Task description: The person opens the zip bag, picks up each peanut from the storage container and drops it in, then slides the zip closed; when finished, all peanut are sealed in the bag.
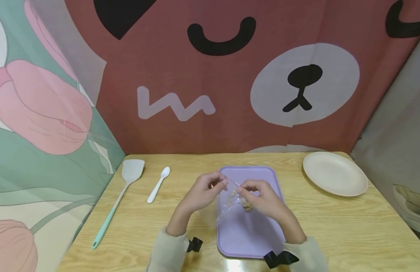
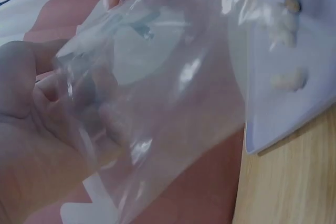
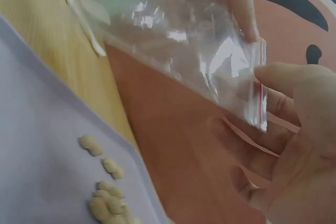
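Two bare hands above the purple tray (image 1: pixel 250 236): left hand (image 1: pixel 207 192) over its left edge, right hand (image 1: pixel 262 198) over its right half, turned toward each other, with forearms slanting in from the near side. Between them, over the tray's left edge, a clear zip bag (image 3: pixel 189 51), pinched near either end of its top strip by thumb and fingertips. On the right hand, lower fingers loosely bent behind the bag's corner. Along the bag's top, a thin red line (image 3: pixel 260 95) as marking; impossible to tell whether parted or pressed together there. In the tray's middle, a scatter of peanuts (image 3: pixel 107 203). Left of the tray, a white spoon (image 1: pixel 158 185), then a spatula (image 1: pixel 119 201) with a mint handle; to its right, a cream plate (image 1: pixel 335 173). Behind the tray, a wall hanging (image 1: pixel 162 75) with a printed bear face.
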### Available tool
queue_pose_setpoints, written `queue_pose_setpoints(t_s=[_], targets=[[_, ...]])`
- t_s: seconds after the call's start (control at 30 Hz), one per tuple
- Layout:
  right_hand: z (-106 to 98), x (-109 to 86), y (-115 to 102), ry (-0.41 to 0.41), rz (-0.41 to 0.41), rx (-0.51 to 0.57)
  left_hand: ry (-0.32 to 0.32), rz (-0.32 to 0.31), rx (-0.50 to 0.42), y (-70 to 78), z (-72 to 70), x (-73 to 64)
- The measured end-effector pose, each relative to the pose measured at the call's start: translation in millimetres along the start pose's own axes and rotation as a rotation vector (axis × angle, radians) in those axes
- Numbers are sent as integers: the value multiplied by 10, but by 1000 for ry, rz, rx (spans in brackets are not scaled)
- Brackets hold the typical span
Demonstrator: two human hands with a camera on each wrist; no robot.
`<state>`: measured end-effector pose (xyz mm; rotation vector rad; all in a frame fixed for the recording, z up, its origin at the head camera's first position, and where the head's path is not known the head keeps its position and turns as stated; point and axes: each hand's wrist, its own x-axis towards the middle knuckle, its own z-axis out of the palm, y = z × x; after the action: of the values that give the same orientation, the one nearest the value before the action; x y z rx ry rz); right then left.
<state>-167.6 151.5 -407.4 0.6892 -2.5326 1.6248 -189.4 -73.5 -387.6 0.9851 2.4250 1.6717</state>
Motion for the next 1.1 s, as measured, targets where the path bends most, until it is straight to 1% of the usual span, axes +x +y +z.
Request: queue_pose_setpoints(t_s=[0.1,0.17,0.23,0.33,0.37,0.43,0.6,0.63,0.67,0.7,0.77,0.87,0.93,1.03,1.1], targets=[[-38,-10,-27,9,-45,-65,-28,0,0,3,24,11],[-69,-11,-62,-5,-60,-71,-45,-4,6,9,28,10],[-101,-11,-93,-37,-61,-61,-51,-6,26,11,32,12],[-135,-19,-122,-79,-60,-44,-37,7,59,13,47,18],[-142,-24,-122,-87,-58,-39,-17,14,79,14,58,23],[-144,-34,-111,-84,-61,-31,54,46,134,11,90,28],[-147,-48,-109,-23,-37,-23,280,158,293,22,155,37],[-148,-47,-117,-12,-29,-20,299,179,308,32,160,38],[-149,-46,-127,-2,-19,-16,304,193,308,43,166,38],[-147,-44,-133,7,-15,-12,295,203,297,53,175,41],[-137,-38,-145,26,-22,-3,243,199,248,67,197,48],[-107,-24,-163,55,-60,-31,129,148,157,88,234,56],[-88,-15,-178,73,-89,-68,80,107,125,89,255,65],[-71,-7,-205,91,-111,-127,52,63,98,95,270,75],[-68,-7,-219,95,-110,-135,47,40,69,97,272,78]])
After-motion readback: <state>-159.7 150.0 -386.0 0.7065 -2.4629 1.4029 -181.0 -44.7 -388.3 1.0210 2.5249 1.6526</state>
